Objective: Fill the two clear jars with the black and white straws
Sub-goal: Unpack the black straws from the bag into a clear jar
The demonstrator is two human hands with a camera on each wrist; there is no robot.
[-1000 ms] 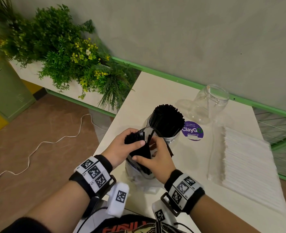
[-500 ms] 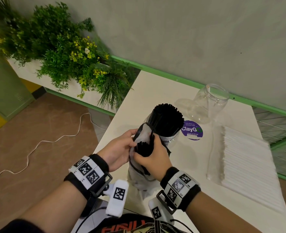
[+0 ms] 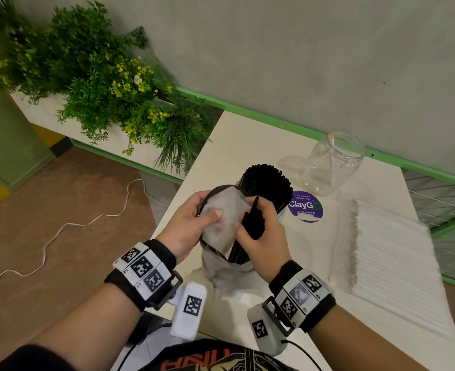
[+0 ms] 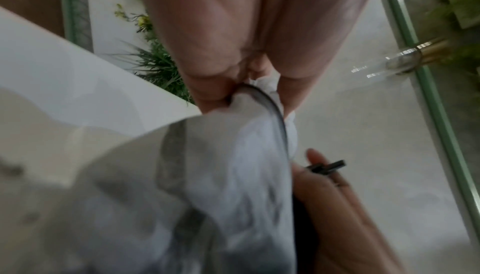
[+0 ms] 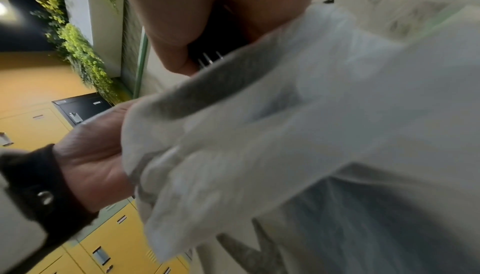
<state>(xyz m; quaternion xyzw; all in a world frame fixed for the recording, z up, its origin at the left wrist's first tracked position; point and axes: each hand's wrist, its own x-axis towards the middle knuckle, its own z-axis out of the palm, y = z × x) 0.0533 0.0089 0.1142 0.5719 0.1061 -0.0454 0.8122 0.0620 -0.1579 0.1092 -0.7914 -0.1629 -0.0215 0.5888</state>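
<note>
The left hand (image 3: 191,223) holds open the thin clear plastic bag (image 3: 222,223); the right hand (image 3: 261,234) grips a bundle of black straws (image 3: 250,226) inside it. Next, I judge, lift them into the nearly full clear jar (image 3: 281,212) on the white table (image 3: 247,135).

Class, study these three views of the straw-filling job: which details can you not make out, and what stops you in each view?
- How many black straws remain in the plastic bag: head view, hidden by the right hand and the frosted plastic.
- Left hand fingertips: left wrist view, motion blur and bag folds.
- Small print on the ClayGo sticker: too small.
- White straws, far ends: washed out, blurred.
</note>
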